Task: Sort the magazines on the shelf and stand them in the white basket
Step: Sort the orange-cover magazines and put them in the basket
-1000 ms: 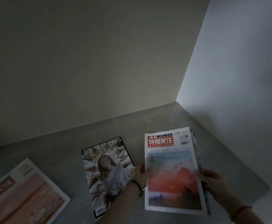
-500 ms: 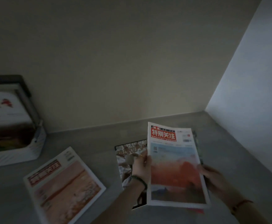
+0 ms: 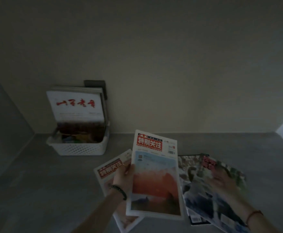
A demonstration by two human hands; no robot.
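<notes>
While the left hand [image 3: 123, 177] gripped the red-titled magazine [image 3: 154, 175] by its left edge, the right hand [image 3: 224, 182] (blurred, grip unclear) lay on a green-tinged magazine [image 3: 199, 199]. White basket [image 3: 80, 148] stood far left, upright magazines [image 3: 75, 105] inside.

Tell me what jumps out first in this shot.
The red-mastheaded magazine with an orange cover stands out at centre, gripped at its edge by the left hand. Back left, the white perforated plastic basket holds a standing white-covered magazine with red calligraphy, with others behind it.
</notes>
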